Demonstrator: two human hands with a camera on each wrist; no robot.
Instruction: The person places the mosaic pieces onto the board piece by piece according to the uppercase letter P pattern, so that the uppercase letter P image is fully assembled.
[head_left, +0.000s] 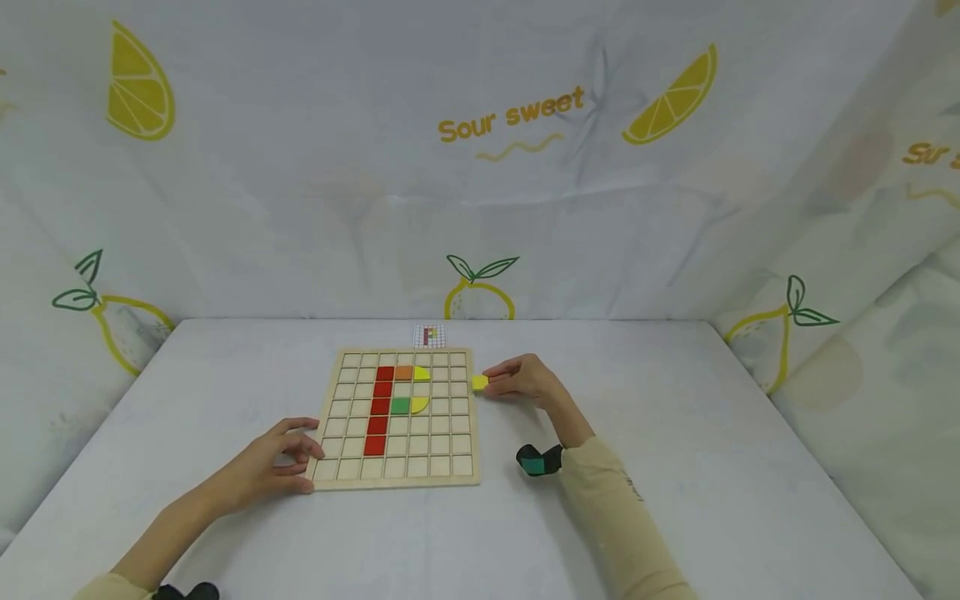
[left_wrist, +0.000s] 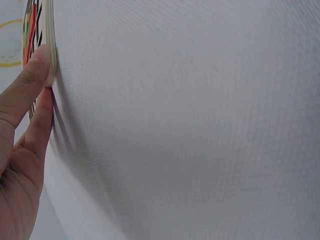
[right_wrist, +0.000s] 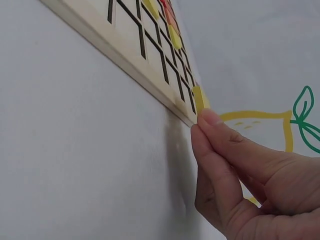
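Observation:
A wooden grid board (head_left: 397, 482) lies flat on the table, with a column of red square tiles (head_left: 381, 407) in it. Right of that column sit an orange tile (head_left: 403, 372), a green tile (head_left: 401, 406) and two yellow rounded tiles (head_left: 422, 373). My right hand (head_left: 528, 379) pinches another yellow tile (right_wrist: 199, 100) between thumb and fingertips, right at the board's right edge near the far end. With my left hand (head_left: 273, 467) I hold the board's near left corner; in the left wrist view the thumb (left_wrist: 41, 57) lies against its edge.
Behind the board's far edge is a small printed card (head_left: 430, 336) showing a coloured grid pattern. The white table (head_left: 675, 467) ends at a hanging cloth (head_left: 337, 208) printed with lemons. A black and teal wrist strap (head_left: 536, 461) shows beside the right forearm.

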